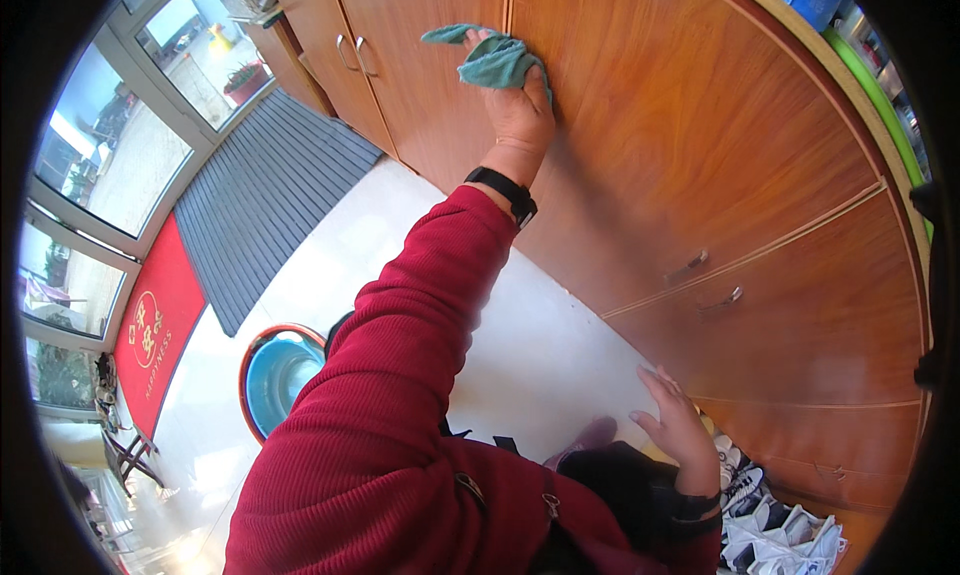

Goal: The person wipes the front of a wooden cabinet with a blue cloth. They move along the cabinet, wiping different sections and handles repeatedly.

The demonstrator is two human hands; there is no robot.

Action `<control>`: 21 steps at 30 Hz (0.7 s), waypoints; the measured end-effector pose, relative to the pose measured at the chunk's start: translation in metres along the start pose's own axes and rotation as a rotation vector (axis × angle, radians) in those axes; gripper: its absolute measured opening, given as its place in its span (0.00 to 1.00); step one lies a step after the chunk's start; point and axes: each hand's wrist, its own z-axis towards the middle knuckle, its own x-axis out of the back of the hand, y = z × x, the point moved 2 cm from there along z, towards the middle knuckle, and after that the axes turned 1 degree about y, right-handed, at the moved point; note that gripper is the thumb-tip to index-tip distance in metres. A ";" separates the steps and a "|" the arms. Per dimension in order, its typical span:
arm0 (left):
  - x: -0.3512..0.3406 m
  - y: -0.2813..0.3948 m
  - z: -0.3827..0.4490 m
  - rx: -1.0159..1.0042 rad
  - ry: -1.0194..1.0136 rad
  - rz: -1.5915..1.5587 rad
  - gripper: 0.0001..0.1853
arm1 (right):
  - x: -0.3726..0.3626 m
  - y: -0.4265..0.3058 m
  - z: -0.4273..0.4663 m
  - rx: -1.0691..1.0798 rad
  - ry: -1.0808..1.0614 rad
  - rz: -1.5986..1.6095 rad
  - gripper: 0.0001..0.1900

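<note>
At the top centre, my left hand (517, 113), with a black band on its wrist, holds a bunched green cloth (499, 61) against the front of a wooden cabinet (660, 124). Part of the cloth hangs out past the fingers to the left. My right hand (675, 425) is low on the right with its fingers apart and nothing in it, near the cabinet's lower doors. Whether it touches the cabinet, I cannot tell. Metal handles (721, 300) show on the doors between the two hands.
Blue basin (281, 380) inside a reddish one, on the pale floor left of my arm. Grey ribbed mat (277, 192) and red doormat (157, 327) lie by the glass doors (112, 147). Shoes (742, 485) and a white rack-like item (787, 537) sit at lower right.
</note>
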 end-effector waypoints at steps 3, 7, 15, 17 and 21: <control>0.003 -0.019 -0.045 0.055 -0.012 -0.010 0.40 | 0.000 -0.001 0.004 -0.023 -0.017 -0.001 0.37; 0.004 -0.046 -0.123 0.207 0.029 0.021 0.27 | -0.001 -0.006 0.013 -0.049 -0.050 0.022 0.37; 0.018 -0.104 -0.275 0.822 -0.128 0.107 0.22 | -0.013 -0.004 0.043 -0.105 -0.176 0.016 0.37; 0.022 -0.120 -0.305 1.072 -0.183 0.055 0.25 | -0.015 -0.003 0.052 -0.117 -0.213 0.005 0.37; 0.029 -0.156 -0.358 1.489 -0.183 -0.040 0.31 | -0.018 0.000 0.075 -0.139 -0.258 0.015 0.37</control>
